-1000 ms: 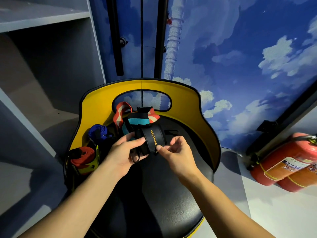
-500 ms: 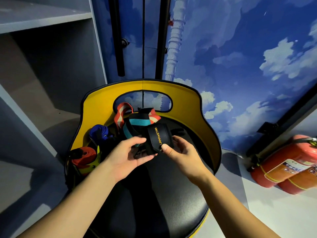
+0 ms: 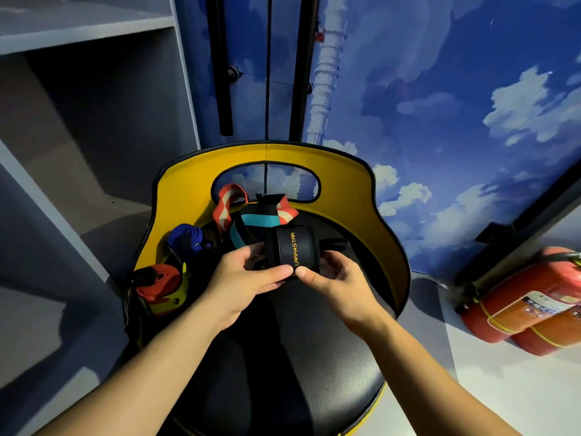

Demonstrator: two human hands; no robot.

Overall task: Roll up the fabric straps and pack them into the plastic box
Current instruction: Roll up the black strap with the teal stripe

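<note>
Between both thumbs: black rolled strap [image 3: 290,250], pinched by left hand [image 3: 243,278] and right hand [image 3: 338,281], fingers curled round it. Risk: loose grip lets coil spring open; tail beyond fingers snags teal-banded strap [image 3: 251,220]. Plastic box not identifiable.

Black strap [image 3: 290,250]: matt woven cloth, yellow printed lettering. Seat [image 3: 301,366] beneath it: glossy smooth black leather-look. Backrest [image 3: 355,196] behind strap: matt yellow. Extinguishers [image 3: 528,303], right of seat: glossy red.
</note>
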